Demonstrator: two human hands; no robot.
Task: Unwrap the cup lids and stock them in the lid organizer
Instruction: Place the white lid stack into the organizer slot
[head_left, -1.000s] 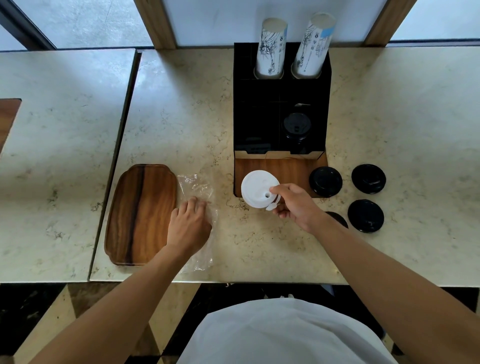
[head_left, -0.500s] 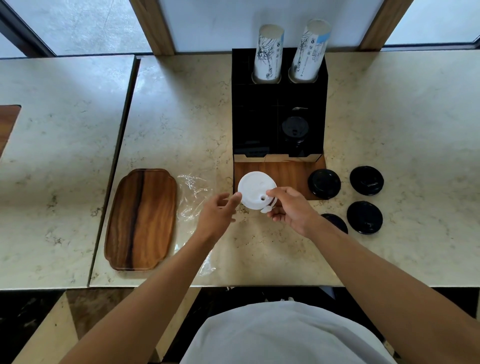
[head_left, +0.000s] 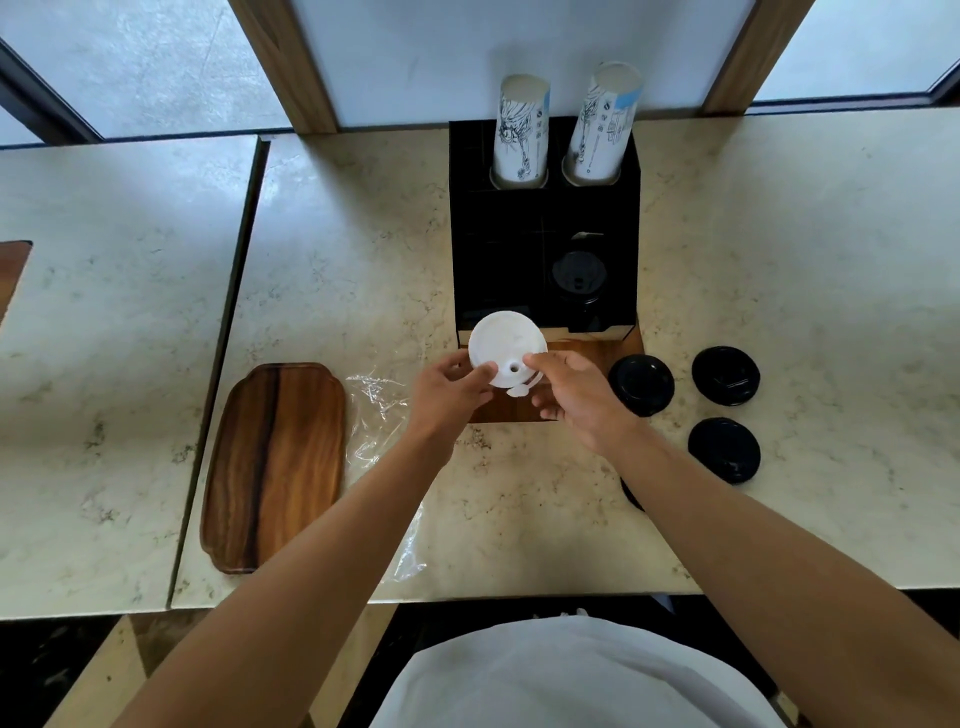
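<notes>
A white cup lid (head_left: 506, 343) with a small drink hole is held above the front of the black lid organizer (head_left: 498, 260). My left hand (head_left: 449, 395) pinches its left edge and my right hand (head_left: 574, 397) pinches its right edge near the hole. Black lids (head_left: 579, 280) sit stacked in the organizer's right compartment. Three more black lids lie on the counter to the right: one (head_left: 641, 383) by the organizer's wooden base, one (head_left: 725, 375) further right, one (head_left: 723, 449) nearer me. A fourth black lid (head_left: 629, 493) peeks out from under my right forearm.
Crumpled clear plastic wrap (head_left: 376, 415) lies on the marble counter (head_left: 805, 291) under my left forearm. An empty wooden tray (head_left: 275, 462) sits left of it. Two stacks of paper cups (head_left: 521, 130) (head_left: 602, 124) stand in the organizer's back. The counter edge runs close to my body.
My left hand left the plastic wrap, moved right and took the white lid's left edge. Both hands carried the lid up toward the organizer's front.
</notes>
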